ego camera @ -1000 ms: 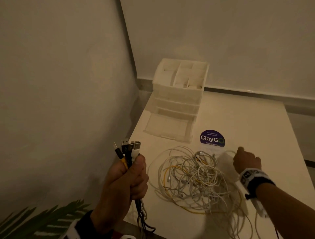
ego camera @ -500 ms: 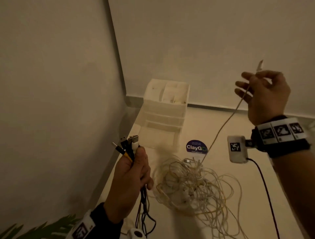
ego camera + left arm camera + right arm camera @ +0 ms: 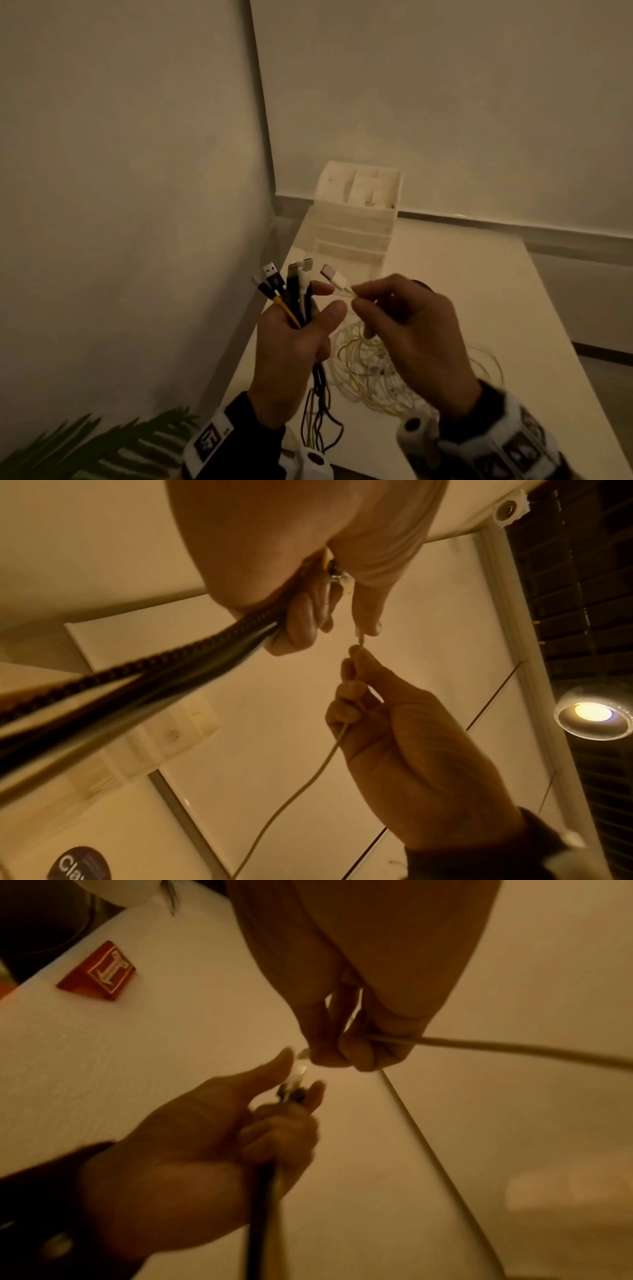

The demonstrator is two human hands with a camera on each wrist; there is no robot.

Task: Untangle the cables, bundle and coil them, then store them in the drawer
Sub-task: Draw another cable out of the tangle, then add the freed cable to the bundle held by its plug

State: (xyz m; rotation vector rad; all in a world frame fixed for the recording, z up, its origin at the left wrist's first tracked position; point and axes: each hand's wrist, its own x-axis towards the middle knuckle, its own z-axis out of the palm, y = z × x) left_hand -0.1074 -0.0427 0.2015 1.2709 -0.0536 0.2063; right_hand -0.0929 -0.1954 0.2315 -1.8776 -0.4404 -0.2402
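Above the table, left hand (image 3: 294, 342) grips plug-up cables (image 3: 291, 291); right hand (image 3: 411, 329) pinches a white cable (image 3: 337, 279).

1. Black, yellow and white cable ends (image 3: 291, 294) are held bunched in the left hand (image 3: 291, 346).
2. A white plug (image 3: 334, 277) is pinched by the right hand (image 3: 407, 329), just right of that bunch.
3. A white and yellowish tangle (image 3: 363, 370) is seen below the bunch on the white table (image 3: 479, 291).
4. A white drawer unit (image 3: 352, 219) stands beyond the bunch.
5. Green leaves (image 3: 96, 445) are seen below and left of the bunch.
6. Black-and-white square markers are carried on the white wristbands (image 3: 209, 440).
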